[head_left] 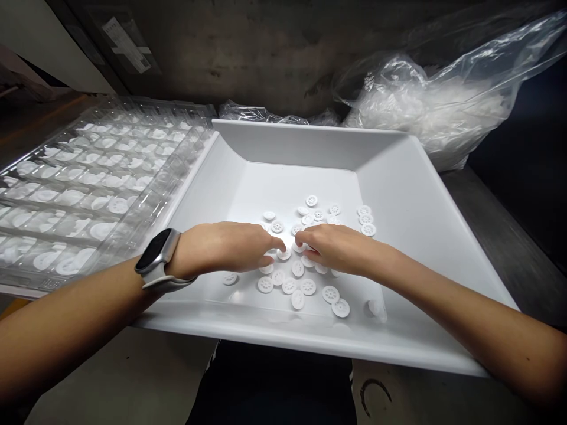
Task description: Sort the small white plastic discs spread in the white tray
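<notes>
A big white tray point(411, 195) lies in front of me with several small white spoked wheels point(331, 293) scattered on its floor. My left hand point(225, 247), a watch on its wrist, reaches in palm down, fingertips touching wheels near the middle of the pile. My right hand point(334, 248) comes in from the right, fingers curled over the same cluster, its fingertips almost meeting the left hand's. Whether either hand has a wheel pinched is hidden under the fingers.
A clear plastic blister tray point(88, 189) with rows of pockets holding white wheels lies to the left. A large clear bag point(434, 112) of white parts rests behind the tray at the right. A dark wall stands behind.
</notes>
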`<state>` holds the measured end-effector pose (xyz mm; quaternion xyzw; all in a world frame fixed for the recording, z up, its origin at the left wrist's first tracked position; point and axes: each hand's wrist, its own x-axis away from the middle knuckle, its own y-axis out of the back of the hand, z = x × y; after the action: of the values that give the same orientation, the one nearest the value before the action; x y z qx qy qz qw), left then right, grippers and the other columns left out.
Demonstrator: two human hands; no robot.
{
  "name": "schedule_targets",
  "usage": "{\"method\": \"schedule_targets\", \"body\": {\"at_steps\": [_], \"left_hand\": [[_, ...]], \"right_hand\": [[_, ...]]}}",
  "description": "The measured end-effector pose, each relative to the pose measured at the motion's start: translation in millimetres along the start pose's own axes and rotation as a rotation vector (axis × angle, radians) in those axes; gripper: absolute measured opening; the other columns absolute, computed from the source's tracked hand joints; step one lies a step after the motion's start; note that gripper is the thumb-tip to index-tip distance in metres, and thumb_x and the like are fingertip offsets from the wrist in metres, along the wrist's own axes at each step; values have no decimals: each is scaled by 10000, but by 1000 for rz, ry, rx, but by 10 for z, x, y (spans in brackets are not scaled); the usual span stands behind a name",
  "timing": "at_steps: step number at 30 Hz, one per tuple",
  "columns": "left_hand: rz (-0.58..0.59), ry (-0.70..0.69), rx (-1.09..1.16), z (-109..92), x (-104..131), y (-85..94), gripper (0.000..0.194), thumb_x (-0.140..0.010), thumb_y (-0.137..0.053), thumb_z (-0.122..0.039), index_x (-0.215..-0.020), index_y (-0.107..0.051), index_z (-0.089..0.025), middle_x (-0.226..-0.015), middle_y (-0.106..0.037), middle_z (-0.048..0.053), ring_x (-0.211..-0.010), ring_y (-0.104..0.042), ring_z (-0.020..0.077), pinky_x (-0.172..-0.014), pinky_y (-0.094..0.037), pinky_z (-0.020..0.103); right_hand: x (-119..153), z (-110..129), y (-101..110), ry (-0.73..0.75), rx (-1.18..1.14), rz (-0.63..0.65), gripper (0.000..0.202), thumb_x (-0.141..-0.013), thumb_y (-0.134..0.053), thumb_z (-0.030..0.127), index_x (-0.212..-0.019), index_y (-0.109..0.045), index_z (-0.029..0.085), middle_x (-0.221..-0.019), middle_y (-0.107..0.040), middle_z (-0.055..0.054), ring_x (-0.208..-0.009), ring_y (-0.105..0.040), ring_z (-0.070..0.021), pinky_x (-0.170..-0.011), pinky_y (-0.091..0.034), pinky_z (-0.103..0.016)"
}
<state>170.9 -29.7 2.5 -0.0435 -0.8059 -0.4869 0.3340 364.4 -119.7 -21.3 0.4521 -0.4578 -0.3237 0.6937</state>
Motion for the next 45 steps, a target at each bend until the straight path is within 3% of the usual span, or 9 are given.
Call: {"method": "schedule_targets", "body": {"at_steps": [31, 37, 45], "left_hand": [[4, 18, -24, -4, -2, -21, 423, -884, -402, -445, -1300, -464, -392, -1100, -676, 30, -850, -641, 214, -648, -435, 305], [8, 17, -24, -14, -3, -24, 430, -885, -395, -445, -1310, -451, -407, -1089, -678, 26, -839, -641, 218, -632, -427, 304], [6, 14, -16, -16, -3, -16, 409, -885, -393, -455, -1279, -478, -387, -1039, -686, 21, -785, -633, 202, -597, -412, 290]], "right_hand": [[24, -49, 29, 40, -84, -45, 75, -904, -528, 182, -858, -580, 152, -754, -552, 23, -659, -519, -116, -579, -417, -247], [28, -61, 14, 33, -94, -32, 71, -905, -523, 182, -872, -579, 154, -755, -548, 23, -662, -516, -118, -583, -416, -249], [50, -82, 24, 69, -127, 40, 148, -883, -553, 233, -754, -546, 160, -681, -501, 43, -561, -429, -95, -528, -351, -229]]}}
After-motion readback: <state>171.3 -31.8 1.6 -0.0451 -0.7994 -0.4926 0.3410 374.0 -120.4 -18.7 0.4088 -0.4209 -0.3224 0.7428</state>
